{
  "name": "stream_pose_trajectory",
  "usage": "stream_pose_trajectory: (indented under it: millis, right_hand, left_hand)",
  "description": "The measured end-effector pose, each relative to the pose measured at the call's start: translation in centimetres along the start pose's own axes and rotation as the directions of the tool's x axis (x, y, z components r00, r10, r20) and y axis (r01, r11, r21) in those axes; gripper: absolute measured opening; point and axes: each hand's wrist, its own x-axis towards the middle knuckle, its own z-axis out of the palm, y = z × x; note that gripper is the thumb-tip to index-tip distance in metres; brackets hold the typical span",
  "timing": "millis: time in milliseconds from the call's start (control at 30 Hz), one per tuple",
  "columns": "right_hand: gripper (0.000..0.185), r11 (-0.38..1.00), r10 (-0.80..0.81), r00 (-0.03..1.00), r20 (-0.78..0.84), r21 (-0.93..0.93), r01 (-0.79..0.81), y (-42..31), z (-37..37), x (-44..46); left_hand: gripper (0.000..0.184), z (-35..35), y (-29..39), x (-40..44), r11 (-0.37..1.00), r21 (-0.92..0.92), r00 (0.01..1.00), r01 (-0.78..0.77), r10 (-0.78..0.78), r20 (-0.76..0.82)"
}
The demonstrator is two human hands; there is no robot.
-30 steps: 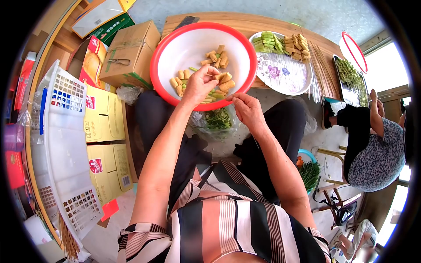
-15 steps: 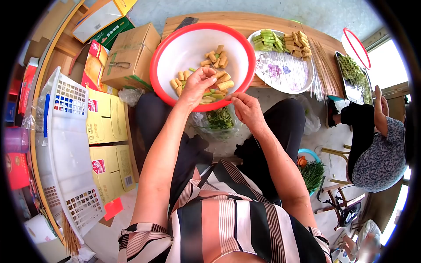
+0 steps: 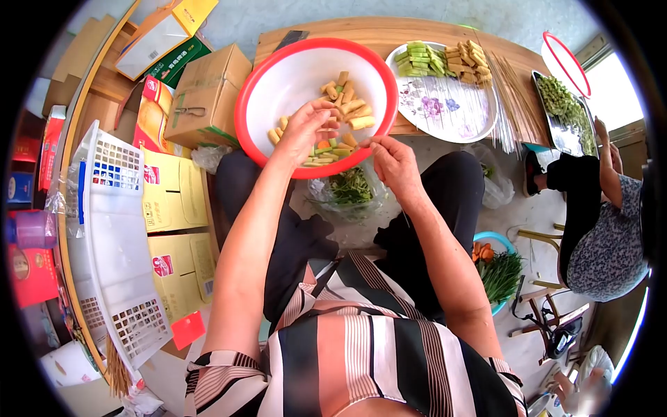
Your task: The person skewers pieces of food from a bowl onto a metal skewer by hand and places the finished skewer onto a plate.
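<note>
Over the red-rimmed white basin [image 3: 244, 90], my left hand [image 3: 306, 132] has its fingers loosely curled and apart, with no piece visible between them. It hovers above tan rolled pieces [image 3: 361, 122] and green cut pieces [image 3: 321, 158]. My right hand [image 3: 394, 165] pinches a thin skewer, mostly hidden by the fingers, at the basin's lower right rim. A tan piece lies close to its fingertips; whether the skewer pierces it is unclear. Right of the basin, a flowered white plate [image 3: 434, 124] holds green bundles [image 3: 422, 59] and tan rolls [image 3: 469, 62], with skewers across it.
Loose skewers [image 3: 517, 101] lie on the wooden table [image 3: 417, 29] beside a tray of greens [image 3: 561, 108]. Below are a bag of greens [image 3: 349, 186] and a blue-rimmed basin [image 3: 511, 244]. Boxes [image 3: 208, 94] and a white crate [image 3: 114, 243] stand left. Another person [image 3: 608, 233] sits right.
My left hand has opened from its pinch and shifted slightly left, away from the tan rolls near the right hand. My right hand stays near the rim. The camera view has shifted slightly.
</note>
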Motion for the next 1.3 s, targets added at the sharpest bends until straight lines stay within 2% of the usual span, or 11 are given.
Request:
stream_pose_trajectory:
  millis: [67, 133, 200, 267, 500, 533, 600, 733, 800, 1133, 1300]
  right_hand:
    - [0.021, 0.997, -0.015, 0.999, -0.035, 0.079, 0.017, 0.1, -0.7, 0.3]
    - [0.021, 0.996, 0.004, 0.999, -0.037, 0.094, -0.001, -0.8, -0.8, 0.1]
    - [0.020, 0.993, 0.021, 0.999, -0.032, 0.116, -0.017, -0.8, -1.0, 0.1]
    - [0.020, 0.995, 0.008, 0.999, -0.037, 0.103, -0.004, -0.9, -1.1, 0.1]
    - [0.020, 0.998, -0.012, 0.999, -0.042, 0.064, 0.015, -0.7, -1.7, -0.4]
    - [0.020, 0.998, -0.015, 0.999, -0.043, 0.062, 0.018, -0.8, -1.7, -0.4]
    - [0.021, 0.998, 0.001, 0.999, -0.038, 0.069, 0.002, -0.8, -1.7, -0.5]
    - [0.021, 0.996, 0.015, 1.000, -0.007, 0.084, -0.014, -1.5, -1.5, -1.0]
    - [0.021, 0.998, 0.039, 0.998, 0.048, 0.047, -0.041, -2.0, -1.1, -1.2]
    - [0.019, 0.999, 0.044, 0.969, 0.245, -0.007, -0.043, -0.4, 1.0, -1.8]
    - [0.018, 0.998, 0.059, 0.967, 0.246, -0.043, -0.050, 0.1, 1.2, -1.6]
  left_hand:
    - [0.019, -0.1, 0.4, 1.0, 0.983, 0.173, 0.997, 0.056, -0.044, -0.070]
    - [0.017, 0.0, -0.4, 2.5, 0.700, 0.698, 0.987, 0.153, -0.142, -0.074]
    - [0.020, -0.8, -2.7, 4.3, 0.627, 0.763, 0.985, 0.155, -0.161, -0.067]
    - [0.031, -0.8, -4.5, 5.5, 0.263, 0.954, 0.986, -0.145, -0.041, 0.161]
    - [0.030, 0.3, -6.5, 5.5, 0.216, 0.976, 0.993, 0.017, -0.117, 0.008]
    - [0.030, 0.6, -6.1, 5.2, 0.217, 0.976, 0.993, 0.015, -0.113, 0.010]
    - [0.012, 1.1, -5.3, 4.7, 0.448, 0.879, 0.985, 0.161, -0.016, -0.172]
    - [0.009, -0.7, -2.8, 4.5, 0.539, 0.839, 0.986, 0.072, 0.090, -0.142]
    - [0.014, 0.1, 1.8, 1.4, 0.940, 0.293, 0.966, 0.175, -0.106, -0.238]
    - [0.030, -4.2, 2.8, -3.3, 0.989, -0.125, 0.985, 0.080, -0.098, -0.140]
    - [0.028, -3.8, 2.7, -3.5, 0.994, -0.109, 0.989, 0.025, -0.040, -0.141]
